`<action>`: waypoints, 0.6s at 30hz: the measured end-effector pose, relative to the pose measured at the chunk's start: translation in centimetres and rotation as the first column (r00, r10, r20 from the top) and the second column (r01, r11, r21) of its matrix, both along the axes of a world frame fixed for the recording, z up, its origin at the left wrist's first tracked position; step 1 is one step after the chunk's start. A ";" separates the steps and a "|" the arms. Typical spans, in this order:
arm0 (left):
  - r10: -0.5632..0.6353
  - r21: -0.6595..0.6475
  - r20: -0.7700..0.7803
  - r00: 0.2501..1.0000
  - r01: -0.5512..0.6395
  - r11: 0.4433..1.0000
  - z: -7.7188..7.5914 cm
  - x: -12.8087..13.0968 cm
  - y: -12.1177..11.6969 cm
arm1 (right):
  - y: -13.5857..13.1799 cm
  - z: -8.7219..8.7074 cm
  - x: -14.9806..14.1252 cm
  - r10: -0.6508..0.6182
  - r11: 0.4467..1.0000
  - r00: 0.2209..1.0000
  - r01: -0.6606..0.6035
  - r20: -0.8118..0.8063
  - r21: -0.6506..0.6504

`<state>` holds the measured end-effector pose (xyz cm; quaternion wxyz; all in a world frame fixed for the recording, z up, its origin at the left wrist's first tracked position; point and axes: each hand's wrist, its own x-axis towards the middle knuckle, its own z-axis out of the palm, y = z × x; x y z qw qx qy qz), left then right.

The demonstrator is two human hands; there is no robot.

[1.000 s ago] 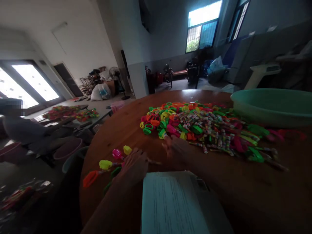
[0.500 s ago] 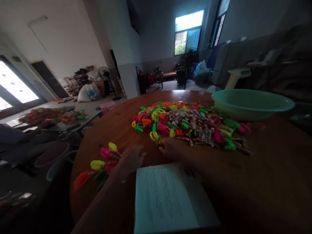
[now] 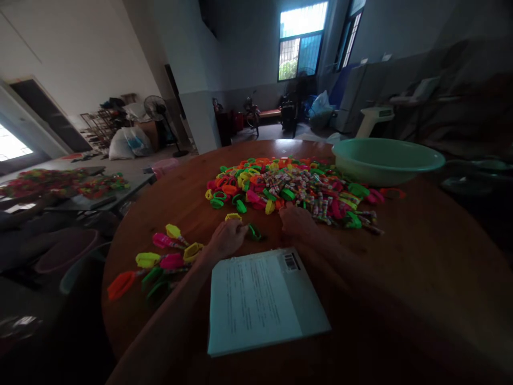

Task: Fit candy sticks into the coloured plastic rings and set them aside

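Observation:
On the round wooden table [image 3: 401,256] lies a pile of bright plastic rings and wrapped candy sticks [image 3: 288,184]. My left hand [image 3: 226,239] rests in front of the pile, its fingers drawn together at a green ring [image 3: 254,231]. A yellow ring [image 3: 233,216] lies just beyond its knuckles. My right hand [image 3: 296,220] sits at the pile's near edge with the fingers curled down among the pieces; what they hold is hidden. A small group of finished coloured pieces [image 3: 160,262] lies to the left of my left forearm.
A white printed pad [image 3: 256,299] lies near me between my forearms. A pale green basin [image 3: 387,160] stands at the back right of the table. Another table with coloured pieces [image 3: 60,184] stands to the left, with buckets [image 3: 66,251] beneath.
The view swung left and down. My left hand moved right from the small group toward the green ring. My right hand shifted right along the pile's edge.

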<state>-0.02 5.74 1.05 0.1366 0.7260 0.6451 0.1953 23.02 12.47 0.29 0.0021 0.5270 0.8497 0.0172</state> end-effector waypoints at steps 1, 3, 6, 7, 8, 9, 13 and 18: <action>0.018 0.000 0.012 1.000 -0.018 1.000 -0.1 0.4 0.3 | 0.2 0.2 -0.1 0.015 1.000 1.000 -0.015 0.010 -0.005; 0.057 -0.006 0.028 0.998 -0.057 0.998 -0.4 1.1 1.0 | 0.6 0.7 -0.1 0.043 0.999 0.999 -0.042 0.020 -0.011; 0.086 -0.022 0.041 0.995 -0.085 0.996 -0.7 1.9 1.6 | 1.1 1.2 0.0 0.090 0.996 0.995 -0.090 0.030 -0.017; 0.083 -0.027 0.046 0.995 -0.082 0.996 -0.8 2.0 1.7 | 1.1 1.3 0.1 0.107 0.994 0.994 -0.107 0.029 -0.014; 0.075 -0.030 0.054 0.996 -0.073 0.997 -0.8 2.0 1.7 | 1.0 1.3 0.2 0.125 0.992 0.992 -0.125 0.026 -0.009; 0.063 -0.031 0.064 0.996 -0.062 0.998 -0.8 2.0 1.7 | 0.8 1.4 0.2 0.145 0.990 0.989 -0.144 0.022 -0.004; 0.010 0.011 0.114 0.993 -0.011 1.000 -0.6 1.0 0.8 | -2.4 2.2 0.4 0.230 0.973 0.973 -0.230 -0.011 0.028; -0.050 0.059 0.181 0.982 0.040 0.997 -0.1 -0.3 -1.2 | -9.3 2.6 0.8 0.400 0.915 0.914 -0.393 -0.075 0.093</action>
